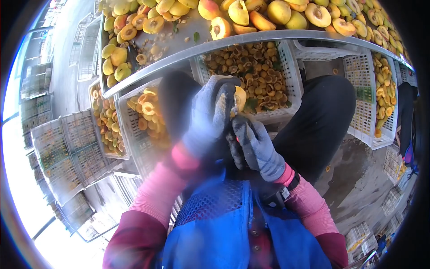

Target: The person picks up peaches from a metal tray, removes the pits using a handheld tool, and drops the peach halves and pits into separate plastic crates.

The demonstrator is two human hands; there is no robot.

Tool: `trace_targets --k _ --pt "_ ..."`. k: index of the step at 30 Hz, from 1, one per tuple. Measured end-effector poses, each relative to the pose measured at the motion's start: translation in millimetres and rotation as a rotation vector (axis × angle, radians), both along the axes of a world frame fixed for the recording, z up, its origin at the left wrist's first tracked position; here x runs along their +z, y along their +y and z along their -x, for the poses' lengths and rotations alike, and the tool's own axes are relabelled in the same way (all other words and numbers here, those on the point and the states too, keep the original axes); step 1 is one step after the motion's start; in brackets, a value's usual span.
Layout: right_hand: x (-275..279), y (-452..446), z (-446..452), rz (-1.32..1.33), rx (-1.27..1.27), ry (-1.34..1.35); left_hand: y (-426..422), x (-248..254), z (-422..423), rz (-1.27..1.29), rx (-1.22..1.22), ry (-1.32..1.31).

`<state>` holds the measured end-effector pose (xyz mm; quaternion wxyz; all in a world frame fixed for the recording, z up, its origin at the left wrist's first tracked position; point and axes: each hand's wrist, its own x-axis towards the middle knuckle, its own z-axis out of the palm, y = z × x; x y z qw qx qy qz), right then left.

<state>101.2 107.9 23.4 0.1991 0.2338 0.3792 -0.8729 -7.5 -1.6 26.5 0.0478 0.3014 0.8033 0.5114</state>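
Note:
My left hand (214, 105), in a grey work glove, has its fingers closed around a yellow peach half (240, 98), whose far side shows past the fingers. My right hand (253, 145), gloved the same way, is just below and to the right, closed on a small pitting tool. The tool's narrow metal end (235, 106) meets the fruit; a speck of red shows at the grip, and the fingers hide the rest. Beneath both hands, between my knees, a white crate (293, 74) holds many brown, scooped-out fruit pieces.
A metal-edged table (188, 51) in front of me bears whole and halved peaches (280, 12) and loose scraps. Crates of cut fruit (150, 107) stand to my left, another crate (363, 96) to my right. Stacked crates (67, 145) are farther left.

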Motion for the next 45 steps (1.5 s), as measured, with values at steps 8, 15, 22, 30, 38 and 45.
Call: trace_targets --k 8,15,22,30,38,45 --pt "2 8 5 0.22 0.055 -0.183 0 -10 -5 0.064 0.084 -0.126" --pt "2 17 9 0.216 0.055 -0.224 1 -10 -8 -0.031 0.128 -0.409" --pt "-15 17 5 0.17 0.045 -0.035 -9 -32 -1 -0.171 -0.156 -0.122" --pt "-13 16 2 0.741 0.202 -0.137 4 -12 -11 -0.146 0.063 -0.305" --pt "-21 6 1 1.511 0.07 -0.041 7 -17 -14 -0.355 -0.055 -0.684" --pt "-24 22 9 1.442 0.081 0.27 -1 -18 -38 -0.244 0.221 -0.426"
